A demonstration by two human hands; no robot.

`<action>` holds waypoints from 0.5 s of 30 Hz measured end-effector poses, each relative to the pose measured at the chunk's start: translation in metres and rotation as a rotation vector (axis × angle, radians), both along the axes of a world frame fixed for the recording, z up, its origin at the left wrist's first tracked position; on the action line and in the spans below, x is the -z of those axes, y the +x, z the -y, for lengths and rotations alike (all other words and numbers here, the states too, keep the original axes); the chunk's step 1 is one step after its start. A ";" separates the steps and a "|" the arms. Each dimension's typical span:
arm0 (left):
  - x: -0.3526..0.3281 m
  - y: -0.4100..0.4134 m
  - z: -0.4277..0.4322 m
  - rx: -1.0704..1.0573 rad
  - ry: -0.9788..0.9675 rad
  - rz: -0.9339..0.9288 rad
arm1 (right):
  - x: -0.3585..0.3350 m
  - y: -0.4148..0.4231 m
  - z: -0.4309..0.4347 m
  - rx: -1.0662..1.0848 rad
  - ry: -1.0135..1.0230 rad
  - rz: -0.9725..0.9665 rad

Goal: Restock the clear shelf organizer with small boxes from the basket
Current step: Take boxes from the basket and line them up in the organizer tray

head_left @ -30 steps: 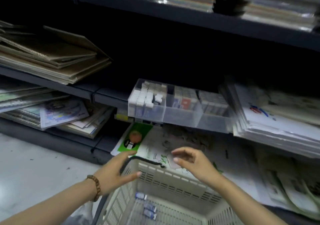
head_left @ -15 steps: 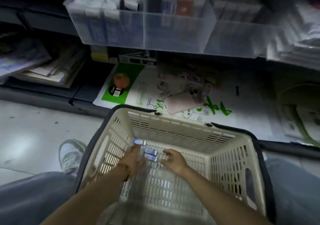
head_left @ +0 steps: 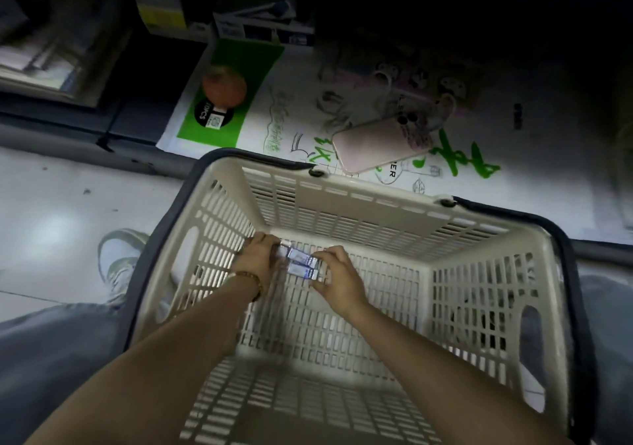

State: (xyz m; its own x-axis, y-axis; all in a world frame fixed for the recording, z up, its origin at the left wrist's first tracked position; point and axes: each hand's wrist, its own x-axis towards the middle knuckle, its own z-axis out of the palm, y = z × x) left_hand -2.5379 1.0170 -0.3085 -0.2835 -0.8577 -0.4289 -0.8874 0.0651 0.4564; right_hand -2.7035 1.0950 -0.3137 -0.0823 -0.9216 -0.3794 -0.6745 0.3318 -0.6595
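A cream slatted basket (head_left: pixel 342 201) with a dark rim stands in front of me on the floor. Both my hands reach down to its bottom. A few small white and blue boxes (head_left: pixel 303 263) lie there side by side. My left hand (head_left: pixel 258 256) curls its fingers round the left ends of the boxes. My right hand (head_left: pixel 337 275) grips their right ends. The clear shelf organizer is out of view above the frame.
A pink phone (head_left: pixel 373 145) lies on printed paper sheets (head_left: pixel 281 126) on the low shelf just beyond the basket. Stacks of paper goods (head_left: pixel 51 54) fill the shelf at left. My shoe (head_left: pixel 118 259) and trouser legs flank the basket on the pale floor.
My hands dropped from the basket's rim to its bottom and closed on the small boxes. My view tilted down, so the organizer left the frame.
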 end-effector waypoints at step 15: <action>-0.001 -0.019 -0.010 -0.208 0.134 -0.005 | -0.026 -0.039 -0.019 0.622 0.119 0.687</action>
